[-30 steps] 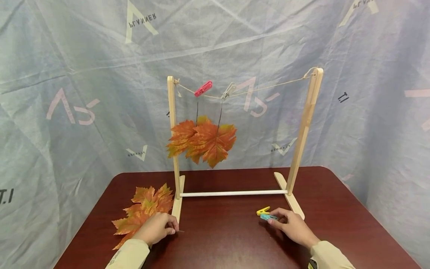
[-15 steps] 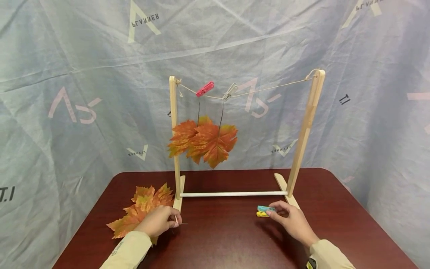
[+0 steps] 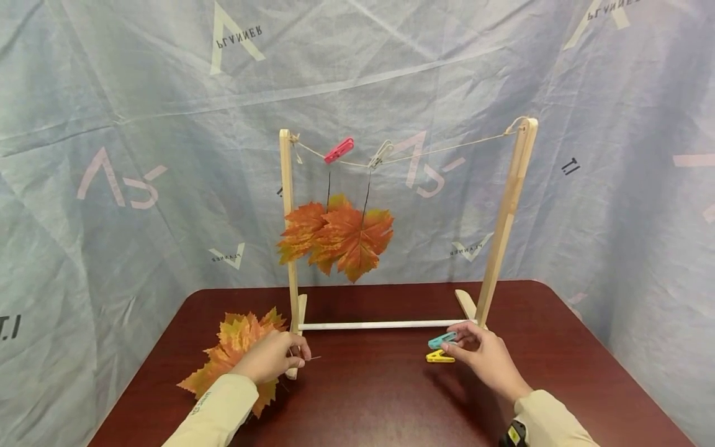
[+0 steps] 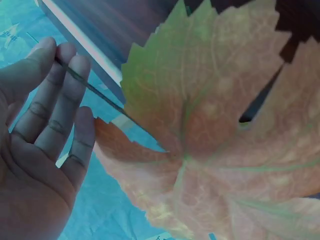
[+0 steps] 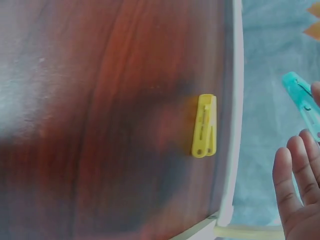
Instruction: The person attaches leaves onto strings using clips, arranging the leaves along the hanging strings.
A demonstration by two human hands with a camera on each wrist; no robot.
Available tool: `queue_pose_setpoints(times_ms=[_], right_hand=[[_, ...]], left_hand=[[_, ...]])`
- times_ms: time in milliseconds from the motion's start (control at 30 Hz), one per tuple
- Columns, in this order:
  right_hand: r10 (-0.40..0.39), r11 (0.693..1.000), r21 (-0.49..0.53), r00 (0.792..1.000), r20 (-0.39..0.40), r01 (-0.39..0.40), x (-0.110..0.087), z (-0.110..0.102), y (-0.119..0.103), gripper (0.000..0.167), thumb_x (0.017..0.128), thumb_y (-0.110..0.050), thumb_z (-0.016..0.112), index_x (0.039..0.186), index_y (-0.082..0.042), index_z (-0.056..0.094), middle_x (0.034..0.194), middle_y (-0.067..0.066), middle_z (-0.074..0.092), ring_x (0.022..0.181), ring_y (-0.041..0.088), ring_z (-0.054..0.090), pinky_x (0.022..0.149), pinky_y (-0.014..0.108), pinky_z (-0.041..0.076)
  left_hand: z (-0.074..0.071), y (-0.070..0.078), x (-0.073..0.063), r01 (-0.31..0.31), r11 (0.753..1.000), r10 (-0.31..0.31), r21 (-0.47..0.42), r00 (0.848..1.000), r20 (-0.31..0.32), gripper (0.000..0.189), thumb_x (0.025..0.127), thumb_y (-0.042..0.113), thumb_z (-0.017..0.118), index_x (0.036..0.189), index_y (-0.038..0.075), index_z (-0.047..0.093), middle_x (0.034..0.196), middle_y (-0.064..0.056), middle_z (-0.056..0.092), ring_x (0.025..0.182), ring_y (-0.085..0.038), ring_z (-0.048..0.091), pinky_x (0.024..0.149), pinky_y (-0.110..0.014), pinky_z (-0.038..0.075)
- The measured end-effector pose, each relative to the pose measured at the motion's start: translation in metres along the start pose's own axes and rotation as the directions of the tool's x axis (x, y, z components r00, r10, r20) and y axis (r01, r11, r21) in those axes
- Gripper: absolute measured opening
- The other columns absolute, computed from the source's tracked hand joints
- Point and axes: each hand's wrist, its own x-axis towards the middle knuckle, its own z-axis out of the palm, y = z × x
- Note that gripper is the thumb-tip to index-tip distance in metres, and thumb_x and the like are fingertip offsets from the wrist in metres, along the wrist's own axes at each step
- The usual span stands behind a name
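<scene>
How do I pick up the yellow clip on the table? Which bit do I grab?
Probably pinch the yellow clip by its spread end, from the side facing the right hand and slightly above. It lies on the table with its two arms opening toward that hand, ready to squeeze.
</scene>
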Motion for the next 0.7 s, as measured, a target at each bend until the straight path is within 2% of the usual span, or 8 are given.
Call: queue_pose_setpoints(times_ms=[167,333,467,567,700], right_hand=[[-0.031,1.0,-0.003,0.999,0.018,0.031,0.005,-0.005,-0.006,0.034,0.089,-0.024,0.082,0.116,-0.008,0.07,0.096,0.0,0.07,0.084,0.01,0.066,0.075,0.028,0.053],[-0.065,0.997,-0.029,0.998,0.006,0.065,0.009,-0.011,-0.013,0.032,0.089,-0.026,0.081,0.115,-0.01,0.071,0.092,-0.002,0.069,0.082,0.009,0.063,0.077,0.028,0.051],[-0.073,0.997,-0.033,0.997,0.004,0.073,0.011,-0.014,-0.017,0.033,0.091,-0.028,0.079,0.118,-0.011,0.072,0.09,-0.003,0.068,0.08,0.009,0.061,0.071,0.027,0.049],[-0.072,0.997,-0.03,0.997,-0.001,0.072,0.014,-0.016,-0.02,0.037,0.091,-0.029,0.079,0.121,-0.01,0.07,0.091,-0.002,0.069,0.081,0.009,0.062,0.073,0.027,0.05],[-0.066,0.997,-0.029,0.998,-0.021,0.066,0.018,-0.017,-0.024,0.036,0.089,-0.027,0.081,0.117,-0.008,0.07,0.091,-0.002,0.071,0.084,0.009,0.064,0.078,0.027,0.052]], left_hand=[[-0.003,0.005,0.004,0.033,0.998,-0.034,-0.05,0.999,-0.003,0.015,0.09,0.002,0.075,0.089,0.017,0.072,0.076,0.006,0.065,0.068,-0.01,0.057,0.06,-0.03,0.047],[-0.008,0.008,0.009,0.044,0.997,-0.046,-0.067,0.999,-0.029,0.013,0.09,0.004,0.075,0.09,0.017,0.073,0.075,0.008,0.064,0.069,-0.011,0.06,0.061,-0.03,0.049],[-0.013,0.011,0.012,0.053,0.995,-0.057,-0.088,0.998,-0.04,0.011,0.09,0.004,0.076,0.091,0.015,0.075,0.076,0.007,0.064,0.068,-0.011,0.06,0.061,-0.03,0.05],[-0.016,0.015,0.013,0.068,0.992,-0.073,-0.108,0.996,-0.041,0.01,0.089,0.004,0.077,0.09,0.014,0.076,0.074,0.006,0.066,0.065,-0.01,0.06,0.06,-0.03,0.051],[-0.02,0.022,0.016,0.09,0.986,-0.097,-0.141,0.994,-0.044,0.008,0.089,0.005,0.077,0.089,0.012,0.076,0.071,0.006,0.066,0.063,-0.013,0.061,0.061,-0.03,0.051]])
